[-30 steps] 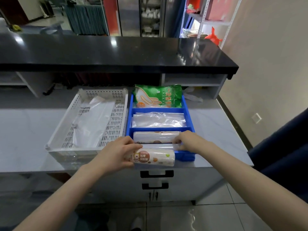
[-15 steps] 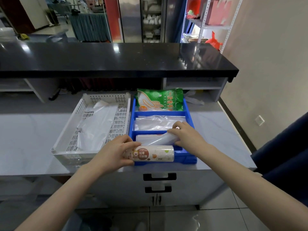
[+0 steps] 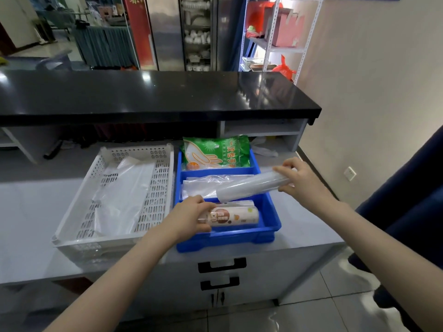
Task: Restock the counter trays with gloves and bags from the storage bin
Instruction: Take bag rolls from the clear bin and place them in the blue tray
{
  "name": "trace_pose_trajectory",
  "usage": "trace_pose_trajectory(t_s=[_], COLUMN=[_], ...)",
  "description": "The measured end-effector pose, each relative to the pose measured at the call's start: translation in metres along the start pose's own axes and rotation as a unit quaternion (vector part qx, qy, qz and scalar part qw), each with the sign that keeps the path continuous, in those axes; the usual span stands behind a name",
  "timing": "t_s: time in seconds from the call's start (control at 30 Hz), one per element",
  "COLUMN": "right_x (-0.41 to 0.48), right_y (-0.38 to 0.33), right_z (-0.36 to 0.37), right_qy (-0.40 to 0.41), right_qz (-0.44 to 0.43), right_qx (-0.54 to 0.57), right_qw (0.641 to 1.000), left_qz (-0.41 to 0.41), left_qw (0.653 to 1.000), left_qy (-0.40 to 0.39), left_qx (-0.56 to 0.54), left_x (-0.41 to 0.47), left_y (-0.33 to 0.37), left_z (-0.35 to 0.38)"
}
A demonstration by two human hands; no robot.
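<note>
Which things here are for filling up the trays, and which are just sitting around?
For the job:
- blue tray
- white basket
- green glove pack
- printed bag roll, in the left hand
- clear roll, in the right hand

Just sitting around:
- black countertop
- shelf rack
- cabinet handles

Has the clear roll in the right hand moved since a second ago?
Yes. The clear roll has risen out of the blue tray's front compartment; the right hand holds it over the middle one.
</note>
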State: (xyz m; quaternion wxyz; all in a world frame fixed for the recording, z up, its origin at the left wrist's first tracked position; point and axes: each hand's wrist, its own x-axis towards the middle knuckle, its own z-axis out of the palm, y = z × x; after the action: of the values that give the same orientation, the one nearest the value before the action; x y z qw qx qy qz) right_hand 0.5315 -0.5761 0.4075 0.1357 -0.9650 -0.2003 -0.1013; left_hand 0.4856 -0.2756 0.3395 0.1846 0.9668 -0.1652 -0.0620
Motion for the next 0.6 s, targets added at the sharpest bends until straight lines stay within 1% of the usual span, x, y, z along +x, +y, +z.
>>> trace_pose_trajectory(t_s=[0.1, 0.17, 0.23, 0.3, 0.37, 0.4, 0.43, 0.47, 0.53, 0.6], right_x=[-0.006, -0.008, -0.008, -0.006, -0.001, 0.001, 0.004, 0.007, 0.010, 0.012], right_y=[0.005, 0.007, 0.007, 0.006, 0.001, -0.002, -0.006, -0.012, -0.023, -0.029], right_z=[-0.002, 0.000, 0.004, 0.011, 0.019, 0.024, 0.030, 0.036, 0.049, 0.064], right_qy=[0.000, -0.007, -0.023, -0.040, -0.060, -0.074, -0.088, -0.103, -0.129, -0.146], right_qz=[0.020, 0.029, 0.036, 0.042, 0.045, 0.047, 0.048, 0.050, 0.047, 0.036], right_qx=[0.000, 0.006, 0.018, 0.040, 0.069, 0.088, 0.105, 0.121, 0.144, 0.153], right_qw=[1.000, 1.000, 0.999, 0.998, 0.995, 0.992, 0.989, 0.986, 0.980, 0.977], left_qz=[-0.012, -0.011, -0.010, -0.028, -0.079, -0.103, -0.114, -0.112, -0.079, -0.049], left_qw=[1.000, 0.999, 0.999, 0.994, 0.981, 0.972, 0.968, 0.970, 0.983, 0.991], left_qy=[-0.025, -0.020, 0.003, 0.068, 0.167, 0.204, 0.218, 0.207, 0.146, 0.108], left_qx=[-0.010, -0.026, -0.052, -0.078, -0.062, -0.054, -0.056, -0.063, -0.073, -0.059], left_x=[0.013, 0.016, 0.015, 0.010, 0.006, 0.004, 0.002, 0.001, -0.001, -0.003], left_y=[0.001, 0.000, -0.002, -0.007, -0.016, -0.021, -0.025, -0.029, -0.033, -0.033], left_z=[0.016, 0.026, 0.030, 0.030, 0.023, 0.019, 0.015, 0.011, 0.007, 0.008])
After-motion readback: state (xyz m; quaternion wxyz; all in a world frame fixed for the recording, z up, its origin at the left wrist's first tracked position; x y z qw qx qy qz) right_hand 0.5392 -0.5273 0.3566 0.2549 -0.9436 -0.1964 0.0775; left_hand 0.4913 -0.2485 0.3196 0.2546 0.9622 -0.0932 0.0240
